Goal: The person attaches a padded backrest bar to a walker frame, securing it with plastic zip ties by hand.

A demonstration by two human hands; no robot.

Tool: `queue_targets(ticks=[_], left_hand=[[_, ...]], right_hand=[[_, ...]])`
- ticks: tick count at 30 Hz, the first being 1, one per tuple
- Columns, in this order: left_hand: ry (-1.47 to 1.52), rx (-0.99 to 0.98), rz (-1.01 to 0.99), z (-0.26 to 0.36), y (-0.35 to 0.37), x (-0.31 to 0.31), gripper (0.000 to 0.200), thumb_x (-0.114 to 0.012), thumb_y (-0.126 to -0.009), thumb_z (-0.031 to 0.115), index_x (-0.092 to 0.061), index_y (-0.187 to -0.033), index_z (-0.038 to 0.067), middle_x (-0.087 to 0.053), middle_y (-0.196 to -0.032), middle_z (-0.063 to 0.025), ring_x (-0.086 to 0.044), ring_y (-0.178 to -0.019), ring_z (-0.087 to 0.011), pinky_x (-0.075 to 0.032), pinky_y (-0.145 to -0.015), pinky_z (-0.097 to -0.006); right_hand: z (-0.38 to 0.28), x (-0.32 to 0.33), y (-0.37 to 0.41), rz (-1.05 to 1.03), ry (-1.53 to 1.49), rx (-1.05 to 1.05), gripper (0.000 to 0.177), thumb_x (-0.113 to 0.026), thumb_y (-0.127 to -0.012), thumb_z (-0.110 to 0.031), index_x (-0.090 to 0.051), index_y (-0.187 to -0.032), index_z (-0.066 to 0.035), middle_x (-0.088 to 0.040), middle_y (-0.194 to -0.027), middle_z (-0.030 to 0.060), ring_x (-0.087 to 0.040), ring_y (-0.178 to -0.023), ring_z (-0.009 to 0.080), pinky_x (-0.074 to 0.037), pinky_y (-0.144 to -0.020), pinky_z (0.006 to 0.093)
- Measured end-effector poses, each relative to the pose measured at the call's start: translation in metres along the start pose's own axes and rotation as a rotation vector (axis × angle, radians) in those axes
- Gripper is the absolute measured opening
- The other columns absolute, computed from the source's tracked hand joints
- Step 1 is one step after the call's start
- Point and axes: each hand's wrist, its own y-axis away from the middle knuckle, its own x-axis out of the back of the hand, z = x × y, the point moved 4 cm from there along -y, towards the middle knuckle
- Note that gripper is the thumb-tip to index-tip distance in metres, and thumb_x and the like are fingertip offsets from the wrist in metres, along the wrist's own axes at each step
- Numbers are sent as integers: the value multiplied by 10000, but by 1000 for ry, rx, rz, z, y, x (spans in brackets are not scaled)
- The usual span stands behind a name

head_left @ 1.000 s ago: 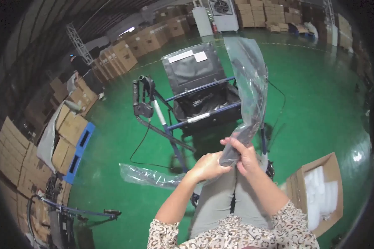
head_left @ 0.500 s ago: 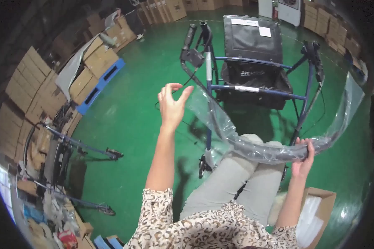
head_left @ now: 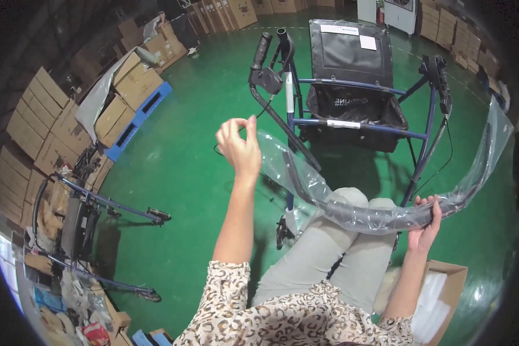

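Note:
A curved, dark padded backrest bar (head_left: 380, 218) in a clear plastic bag bows across my knees, both its ends pointing up and away. My right hand (head_left: 425, 226) grips it right of the middle, fingers wrapped round from beneath. My left hand (head_left: 239, 147) is raised beside the bag's left end, thumb and curled fingers apart with nothing visibly held. A thin black cable passes behind that hand. In front of me stands a blue-framed rollator (head_left: 357, 122), with a black grip (head_left: 262, 51) at left and a black pouch (head_left: 354, 106) between its sides.
An open carton (head_left: 452, 294) with white packing sits by my right elbow. Another folded rollator (head_left: 78, 222) stands at left, near stacked boxes (head_left: 52, 115) and a blue pallet (head_left: 138, 121). The floor (head_left: 207, 86) is green.
My left hand has shifted slightly right and down, its thumb now more upright. The bag's left end has swung left and lower, close to that hand. My right hand keeps its grip.

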Motion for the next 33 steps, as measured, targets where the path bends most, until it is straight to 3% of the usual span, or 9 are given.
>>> queue_targets(ticks=[4,10,12,16,19,22,25,28,33], left_hand=[[53,-443,78,45,25,3,114,-668,-853,251,-608,-800,170,-637,-869,33,-572,-986,-219,-341,-966,-442],[599,617,-243,7,81,-30,227,-661,-845,369,-559,-825,169,-661,-662,4,-545,-629,-79,-390,-681,-250],[576,867,-208,3,103,-33,280,-653,-831,410,-575,-810,142,-666,-615,-22,-555,-666,-93,-399,-769,-281],[655,921,-167,12,115,-32,470,-608,-858,443,-443,-555,124,-459,-453,-28,-477,-453,-159,-413,-541,-325],[808,876,-181,17,106,-29,494,-582,-902,395,-287,-573,175,-269,-456,38,-278,-393,-97,-270,-409,-282],[896,804,-225,3,95,-28,388,-596,-917,348,-374,-656,166,-333,-509,53,-301,-375,-70,-301,-389,-265],[813,674,-268,14,85,-18,429,-558,-938,349,-431,-584,143,-363,-418,25,-370,-365,-108,-454,-450,-313],[750,625,-256,21,74,-10,406,-563,-931,366,-459,-629,116,-419,-449,-6,-459,-417,-137,-527,-537,-343],[605,552,-219,24,60,3,377,-558,-927,405,-458,-685,135,-484,-586,16,-473,-546,-107,-401,-633,-288]], right_hand=[[10,5,-2,-46,-12,-10,301,-675,-856,-134,-561,-1127,-67,-637,-943,44,-654,-823,167,-471,-979,338],[31,-8,4,-24,37,60,299,-646,-810,-145,-518,-1078,-109,-564,-831,-13,-608,-755,158,-461,-840,277],[35,-15,6,74,28,16,355,-638,-778,-136,-500,-1105,-147,-532,-759,-37,-580,-678,143,-464,-786,271],[26,-13,8,75,72,-49,366,-658,-774,-195,-493,-1101,-195,-600,-759,-30,-661,-830,283,-460,-848,313],[-3,-22,-11,-302,278,-60,882,-734,-725,-479,-268,-1385,-125,-500,-1238,115,-528,-1166,277,-454,-974,384],[-61,-32,-56,-363,480,107,980,-647,-743,-644,-248,-1474,-127,-424,-1418,103,-464,-1248,190,-435,-992,332],[-119,-52,-99,-236,557,326,750,-639,-821,-534,-430,-1367,-63,-575,-1261,108,-580,-1115,178,-483,-915,282],[-159,-75,-116,-180,559,533,123,-657,-870,-212,-620,-929,-111,-684,-906,41,-646,-877,118,-472,-874,237],[-168,-62,-119,31,605,626,99,-694,-857,-205,-625,-792,-177,-615,-808,-63,-569,-772,53,-459,-744,189]])
